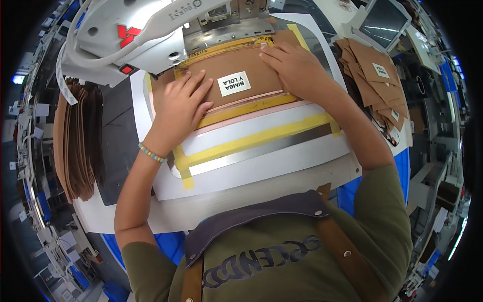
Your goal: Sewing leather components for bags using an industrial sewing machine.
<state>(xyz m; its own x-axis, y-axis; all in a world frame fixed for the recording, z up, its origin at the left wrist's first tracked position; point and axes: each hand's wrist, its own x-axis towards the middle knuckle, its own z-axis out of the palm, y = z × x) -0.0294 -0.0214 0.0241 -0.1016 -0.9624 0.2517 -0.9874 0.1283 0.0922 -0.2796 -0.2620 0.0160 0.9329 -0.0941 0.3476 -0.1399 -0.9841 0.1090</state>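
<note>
A brown panel point(211, 90) lies in a yellow-edged clamp frame point(239, 113) below the sewing machine head. A small white label point(235, 83) with dark print sits near the panel's middle. My left hand point(183, 103) rests on the panel's left part, fingers spread and pointing away from me. On the far right part lies my right hand point(292, 70), its fingers stretched out over the panel and the frame's edge. Neither hand holds anything. Both palms partly cover the frame's sides.
The white sewing machine point(136, 35) overhangs the far left. A stack of brown pieces point(75, 146) stands at the left. More brown labelled panels point(372, 75) lie at the right, near a screen point(382, 25). Yellow tape point(251, 138) borders a white sheet point(261, 171) under the frame.
</note>
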